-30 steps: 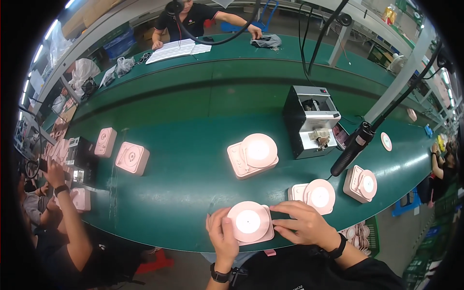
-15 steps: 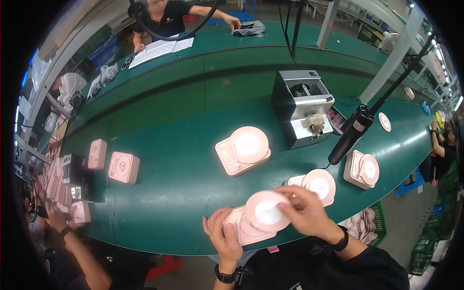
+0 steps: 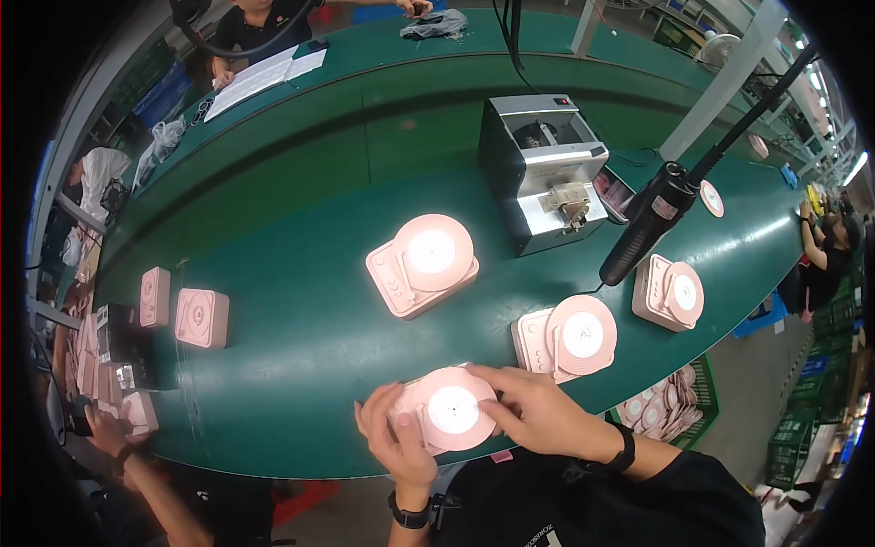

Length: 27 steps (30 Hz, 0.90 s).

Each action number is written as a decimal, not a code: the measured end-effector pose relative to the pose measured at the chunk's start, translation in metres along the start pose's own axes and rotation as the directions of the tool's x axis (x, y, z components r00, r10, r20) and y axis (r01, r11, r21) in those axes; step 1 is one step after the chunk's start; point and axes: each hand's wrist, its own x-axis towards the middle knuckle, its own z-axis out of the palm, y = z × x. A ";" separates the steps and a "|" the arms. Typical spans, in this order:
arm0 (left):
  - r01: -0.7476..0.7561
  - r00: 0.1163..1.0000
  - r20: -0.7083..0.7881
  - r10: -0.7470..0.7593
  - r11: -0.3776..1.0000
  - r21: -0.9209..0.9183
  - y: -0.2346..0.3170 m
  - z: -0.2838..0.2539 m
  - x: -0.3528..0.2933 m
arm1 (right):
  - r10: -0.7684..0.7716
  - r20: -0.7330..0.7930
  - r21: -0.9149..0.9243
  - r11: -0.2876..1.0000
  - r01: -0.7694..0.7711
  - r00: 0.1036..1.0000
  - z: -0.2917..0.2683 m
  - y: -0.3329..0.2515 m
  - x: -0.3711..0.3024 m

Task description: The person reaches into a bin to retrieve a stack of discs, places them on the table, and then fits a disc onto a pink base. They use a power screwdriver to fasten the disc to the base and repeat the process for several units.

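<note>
Pink toy turntable sits at the near edge of the green table, right in front of you, with its disc lying over it. Looks to me like you're on the disc-seating step. Your left hand is half-curled around the base's left side; your right hand has its thumb on the disc and forefinger by the upper edge, partly spread. Can't tell if either is really gripping. Next move probably calls for a level, centred disc and a steady base.

Labels: your black shirt has white lettering near the bottom. The disc's white centre has a tiny dark mark, too small to make out. Further off, the black handheld tool wears a pale sticker, unreadable. Across the table, a co-worker's dark shirt shows a small blurry mark.
</note>
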 end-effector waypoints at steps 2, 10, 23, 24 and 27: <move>0.010 1.000 -0.001 -0.010 1.000 -0.020 0.000 0.001 -0.001 | -0.032 0.047 -0.212 0.976 0.041 0.998 -0.001 -0.013 -0.004; 0.022 1.000 0.001 -0.022 0.999 -0.025 0.002 -0.002 -0.003 | -0.385 0.108 -0.590 0.717 0.371 0.917 0.005 0.003 0.000; -0.285 0.910 0.367 0.193 0.934 0.216 0.054 -0.018 0.009 | -0.622 -0.335 -0.809 0.575 0.122 0.708 -0.152 -0.017 -0.048; -0.292 0.902 0.379 0.207 0.938 0.184 0.057 -0.014 0.009 | -0.651 -0.402 -0.837 0.546 0.029 0.644 -0.175 -0.015 -0.049; -0.447 0.826 0.519 0.220 0.817 0.365 0.049 -0.011 0.004 | -0.661 -0.594 -0.787 0.597 -0.158 0.460 -0.257 0.021 -0.048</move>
